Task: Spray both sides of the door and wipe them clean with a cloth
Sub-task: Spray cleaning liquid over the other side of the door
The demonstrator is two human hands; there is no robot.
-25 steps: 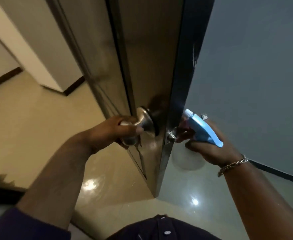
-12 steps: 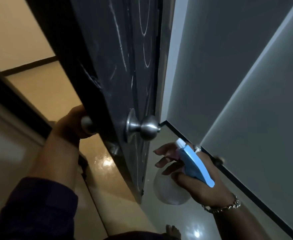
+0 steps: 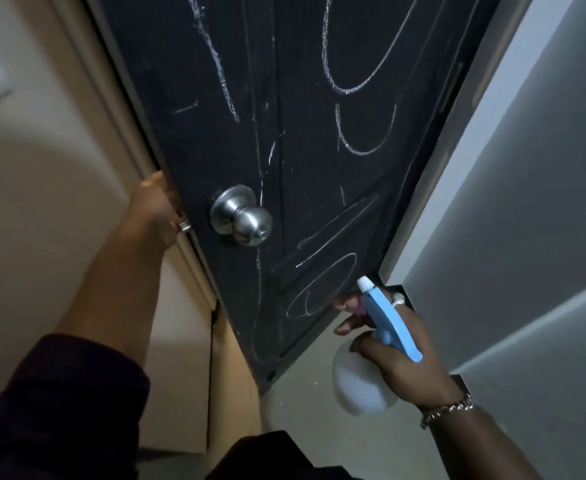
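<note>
The dark door (image 3: 319,168), scrawled with white chalk marks (image 3: 361,57), stands ajar with its round metal knob (image 3: 248,221) facing the camera. The left hand (image 3: 156,211) reaches round the door's edge; its fingers are hidden, so that grip cannot be told. The right hand (image 3: 399,344) curls its grip around a blue-headed spray bottle (image 3: 385,318), nozzle aimed at the door's lower panel.

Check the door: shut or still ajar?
Ajar. The door stands angled off its frame, its latch edge clear, where the left hand holds it. Right hand grips the spray bottle.
</note>
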